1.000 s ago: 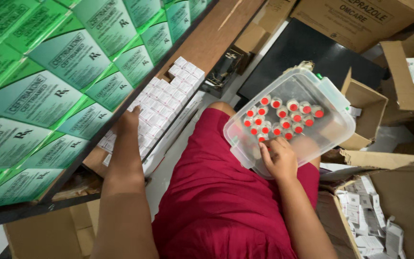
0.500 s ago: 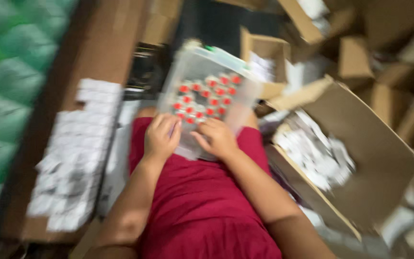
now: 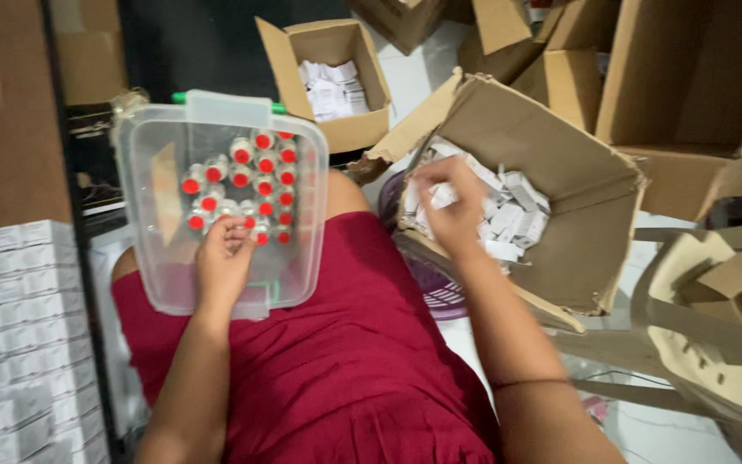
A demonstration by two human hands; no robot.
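My left hand (image 3: 223,262) is inside the clear plastic tub (image 3: 158,283) on my lap, fingers curled over the red-capped vials (image 3: 251,185) at the near edge of the cluster; I cannot tell whether it has actually pinched one. The vials stand upright, packed toward the tub's 1 o'clock corner.

Half a second ago both my hands were at the tub. Now my right hand (image 3: 450,206) has left it and swung out to 2 o'clock, into the torn cardboard box (image 3: 560,258) just beside my knee. It is loosely closed among the small white cartons (image 3: 508,215) there, and seems to have one or two at the fingertips, though blur hides the grip.

So I read this as one hand at the vials and the other at the cartons. A stack of white packs (image 3: 19,326) sits at 9 o'clock.
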